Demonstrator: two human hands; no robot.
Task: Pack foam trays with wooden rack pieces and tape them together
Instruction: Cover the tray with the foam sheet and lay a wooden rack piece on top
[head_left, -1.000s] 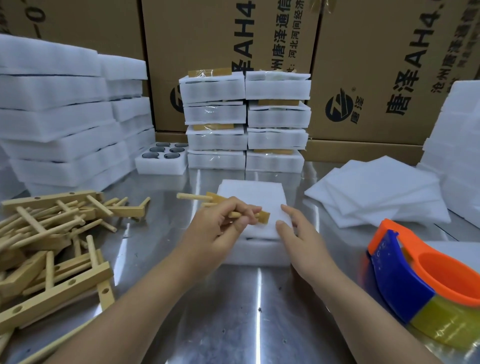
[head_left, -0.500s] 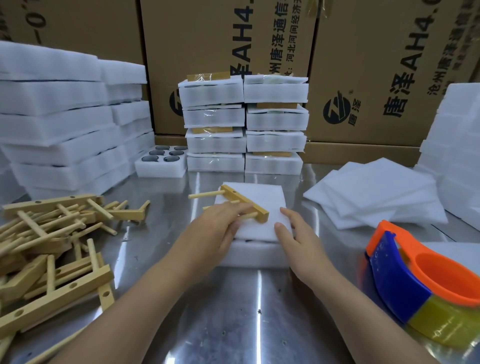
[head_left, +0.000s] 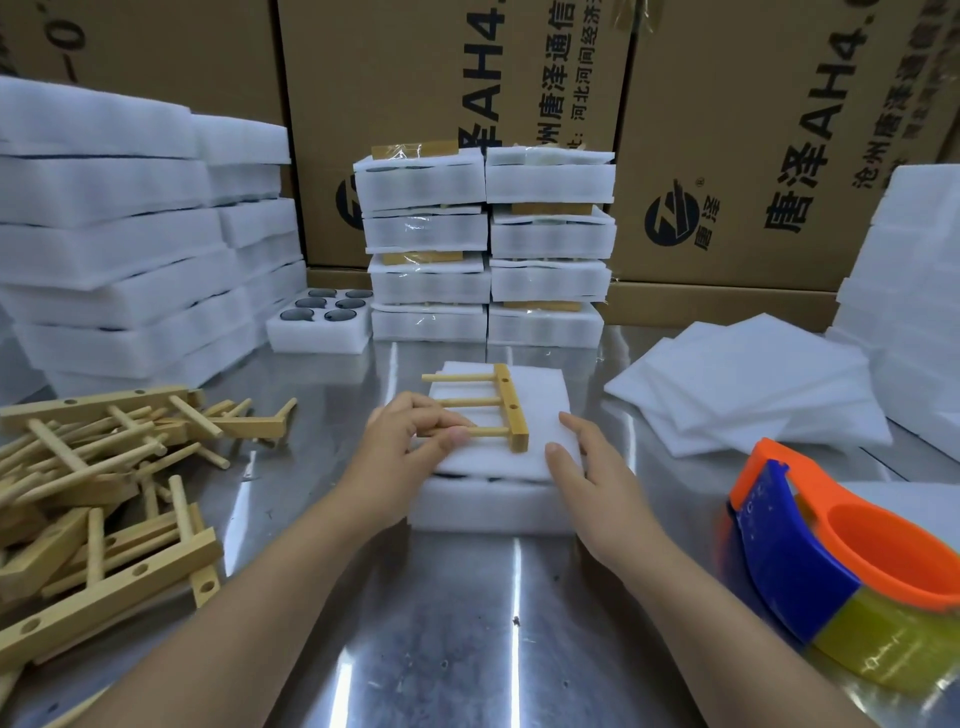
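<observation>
A white foam tray (head_left: 493, 506) lies on the steel table in front of me, covered by a thin foam sheet (head_left: 540, 410). On the sheet rests a wooden rack piece (head_left: 511, 408), a bar with three dowels pointing left. My left hand (head_left: 410, 447) pinches the nearest dowel between thumb and fingers. My right hand (head_left: 582, 462) rests flat on the sheet's right edge, fingers spread, holding nothing. An orange and blue tape dispenser (head_left: 841, 566) with yellowish tape stands at the right.
A heap of wooden rack pieces (head_left: 104, 478) lies at the left. Taped foam packs (head_left: 488, 249) are stacked behind the tray, with an open foam tray (head_left: 319, 325) beside them. Foam stacks (head_left: 119, 234) stand far left and right, loose foam sheets (head_left: 753, 384) at the right, cardboard boxes (head_left: 727, 130) behind.
My left hand has turned the rack piece and laid it flat on the foam sheet, dowels pointing left. My right hand stayed at the sheet's right edge.
</observation>
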